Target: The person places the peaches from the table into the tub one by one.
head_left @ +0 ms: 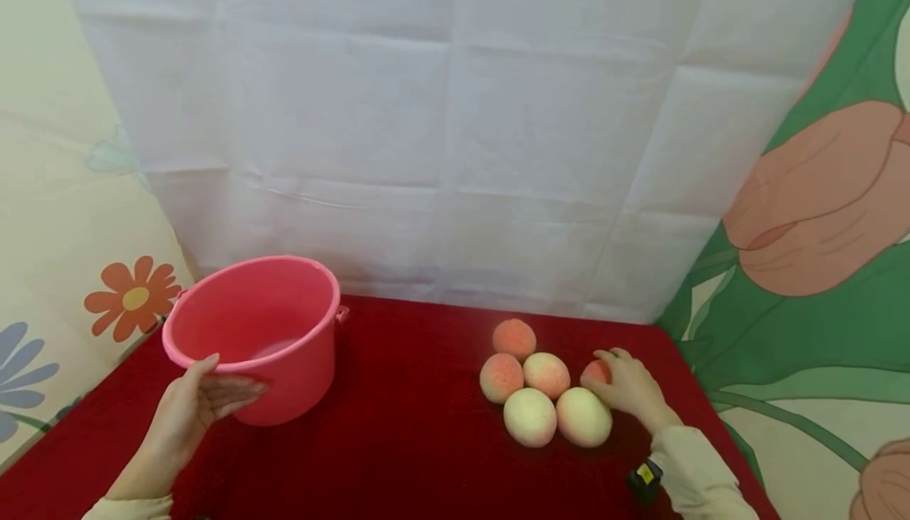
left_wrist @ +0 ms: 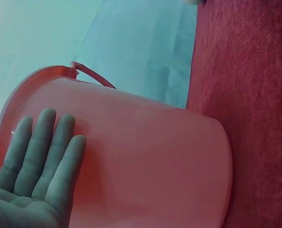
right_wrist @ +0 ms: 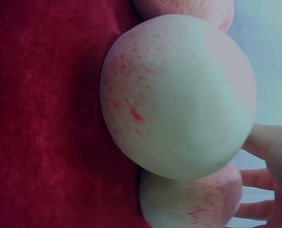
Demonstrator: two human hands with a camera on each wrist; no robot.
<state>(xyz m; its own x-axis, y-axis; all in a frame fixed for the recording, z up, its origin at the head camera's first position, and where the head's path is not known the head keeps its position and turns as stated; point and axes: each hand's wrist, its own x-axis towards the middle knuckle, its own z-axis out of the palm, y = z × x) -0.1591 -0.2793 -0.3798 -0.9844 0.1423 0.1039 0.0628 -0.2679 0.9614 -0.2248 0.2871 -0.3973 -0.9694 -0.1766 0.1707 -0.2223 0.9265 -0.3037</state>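
A pink bucket (head_left: 302,378) stands upright at the left of the table, its visible inside bare. Beside its near wall is my left hand (head_left: 192,405), fingers straight and thumb at the rim; in the left wrist view the fingers (left_wrist: 60,166) lie across the bucket's side. At the right, my right hand (head_left: 633,390) holds a reddish peach (head_left: 594,374) between thumb and fingers, the peach low at the table. Close to it sits a large pale peach (head_left: 584,418), which fills much of the right wrist view and partly hides the held peach (right_wrist: 193,199).
More peaches cluster to the left of the right hand: a pale one (head_left: 530,418), a mottled one (head_left: 547,374) and reddish ones (head_left: 502,378) behind. Red cloth (head_left: 398,425) covers the table. A white sheet (head_left: 441,148) hangs behind; a black strap-like object (head_left: 644,479) is by the right wrist.
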